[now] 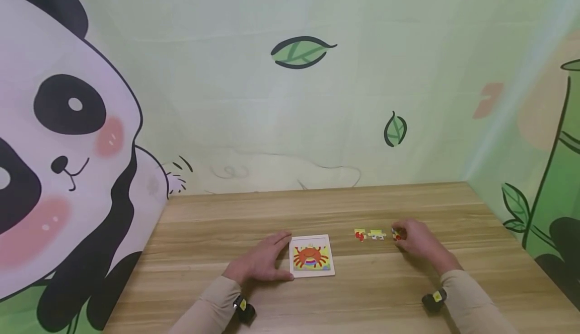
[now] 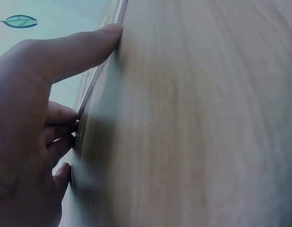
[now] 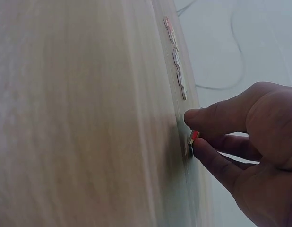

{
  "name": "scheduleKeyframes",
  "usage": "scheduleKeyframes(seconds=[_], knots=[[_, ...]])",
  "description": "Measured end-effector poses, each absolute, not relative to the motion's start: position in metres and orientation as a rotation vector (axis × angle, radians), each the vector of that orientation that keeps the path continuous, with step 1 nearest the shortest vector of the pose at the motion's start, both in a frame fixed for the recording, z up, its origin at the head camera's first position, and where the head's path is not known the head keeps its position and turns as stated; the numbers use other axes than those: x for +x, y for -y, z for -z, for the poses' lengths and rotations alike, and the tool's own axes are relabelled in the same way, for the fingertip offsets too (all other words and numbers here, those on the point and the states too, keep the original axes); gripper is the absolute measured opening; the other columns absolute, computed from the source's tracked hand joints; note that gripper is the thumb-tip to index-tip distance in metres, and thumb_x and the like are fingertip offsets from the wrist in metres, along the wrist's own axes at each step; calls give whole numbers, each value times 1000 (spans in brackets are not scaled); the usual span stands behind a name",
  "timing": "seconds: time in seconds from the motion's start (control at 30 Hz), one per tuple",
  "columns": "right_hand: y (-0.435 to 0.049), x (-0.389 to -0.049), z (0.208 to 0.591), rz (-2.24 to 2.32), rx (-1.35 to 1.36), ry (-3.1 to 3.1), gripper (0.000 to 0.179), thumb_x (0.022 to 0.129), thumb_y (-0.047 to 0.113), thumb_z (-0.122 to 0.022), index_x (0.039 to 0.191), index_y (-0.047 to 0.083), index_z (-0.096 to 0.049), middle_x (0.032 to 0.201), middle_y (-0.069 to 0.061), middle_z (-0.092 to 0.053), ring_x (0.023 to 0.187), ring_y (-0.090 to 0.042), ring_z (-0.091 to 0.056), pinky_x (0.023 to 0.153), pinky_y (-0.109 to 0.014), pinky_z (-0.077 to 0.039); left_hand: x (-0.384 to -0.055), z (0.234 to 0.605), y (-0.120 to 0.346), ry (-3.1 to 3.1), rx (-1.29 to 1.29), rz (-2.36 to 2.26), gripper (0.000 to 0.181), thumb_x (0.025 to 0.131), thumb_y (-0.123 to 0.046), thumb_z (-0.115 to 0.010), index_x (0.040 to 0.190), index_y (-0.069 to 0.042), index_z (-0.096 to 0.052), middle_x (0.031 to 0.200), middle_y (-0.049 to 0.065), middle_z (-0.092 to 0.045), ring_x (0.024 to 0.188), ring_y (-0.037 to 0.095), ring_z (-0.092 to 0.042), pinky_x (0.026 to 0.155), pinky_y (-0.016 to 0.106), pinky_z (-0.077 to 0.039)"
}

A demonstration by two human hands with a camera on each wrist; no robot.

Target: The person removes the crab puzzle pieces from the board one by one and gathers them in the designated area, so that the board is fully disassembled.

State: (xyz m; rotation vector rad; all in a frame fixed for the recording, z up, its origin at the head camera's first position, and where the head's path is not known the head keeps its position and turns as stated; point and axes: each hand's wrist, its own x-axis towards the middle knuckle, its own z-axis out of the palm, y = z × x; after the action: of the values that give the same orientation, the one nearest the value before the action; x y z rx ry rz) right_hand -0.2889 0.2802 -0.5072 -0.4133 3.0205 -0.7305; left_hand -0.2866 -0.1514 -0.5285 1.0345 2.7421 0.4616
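The crab puzzle (image 1: 310, 257) lies in a white square frame (image 1: 312, 275) on the table. My left hand (image 1: 265, 258) is spread at the frame's left side, thumb at its lower corner and fingertips at its upper one. In the left wrist view, the thumb (image 2: 80, 54) meets the frame's edge. My right hand (image 1: 418, 241) pinches a small colourful puzzle piece (image 1: 396, 234) between thumb and fingers; its red edge shows in the right wrist view, close over the wood. Two loose puzzle pieces, one red and yellow (image 1: 360, 235), the other yellow and white (image 1: 377, 234), lie left of that hand.
The wooden table (image 1: 362, 304) runs back to a green wall covering (image 1: 235, 97) printed with leaves. A large printed panda (image 1: 81, 162) fills the left side. A small black camera (image 1: 434, 300) is strapped to the right wrist, another (image 1: 245, 311) to the left.
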Motion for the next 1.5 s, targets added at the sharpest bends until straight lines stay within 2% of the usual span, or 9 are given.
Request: scheduleKeyframes(seconds=[0.3,0.53,0.67,0.83,1.27,1.37,1.5], knots=[[-279,-289,511,668,-402,-3048,40,76,2,-75,113,-10,-65,96,-18,-67,86,-28,-64,81,-48,-56,-286,531,151,-2748,1037,-457,103,77,-60,-71,151,-2,-30,159,14,-27,146,30,-28,120,44,-27],[-278,-289,513,622,-428,-3103,14,80,4,-73,93,0,-72,84,-6,-69,77,-19,-62,71,-40,-54,-286,530,151,-2752,1034,-470,101,77,-59,-72,151,-2,-31,158,13,-28,145,30,-29,119,45,-27],[-277,-289,512,601,-431,-3112,9,80,4,-71,89,1,-72,84,-6,-69,77,-19,-61,70,-39,-54,-285,529,152,-2752,1038,-469,101,77,-59,-72,151,-3,-31,158,13,-28,145,30,-29,119,45,-27],[-275,-289,512,580,-439,-3109,9,80,3,-71,89,0,-71,83,-7,-68,77,-20,-61,70,-41,-54,-286,529,152,-2753,1037,-458,102,77,-60,-71,151,-3,-30,159,13,-28,145,30,-28,120,44,-27],[-276,-290,515,601,-440,-3112,11,78,3,-71,89,1,-72,77,-3,-66,72,-16,-58,66,-36,-52,-285,530,151,-2747,1007,-449,102,77,-62,-69,152,-5,-30,160,10,-27,146,28,-28,120,43,-27],[-275,-289,513,610,-431,-3113,17,78,4,-71,95,-1,-72,78,-4,-65,71,-15,-56,64,-35,-51,-285,529,151,-2749,1006,-449,103,77,-62,-70,152,-4,-30,160,10,-27,146,28,-28,120,43,-27],[-272,-288,508,626,-415,-3111,28,78,4,-69,105,-3,-70,90,-11,-68,77,-19,-58,69,-39,-54,-285,529,152,-2751,1009,-451,103,77,-63,-69,152,-4,-30,159,11,-27,146,29,-28,120,43,-27]])
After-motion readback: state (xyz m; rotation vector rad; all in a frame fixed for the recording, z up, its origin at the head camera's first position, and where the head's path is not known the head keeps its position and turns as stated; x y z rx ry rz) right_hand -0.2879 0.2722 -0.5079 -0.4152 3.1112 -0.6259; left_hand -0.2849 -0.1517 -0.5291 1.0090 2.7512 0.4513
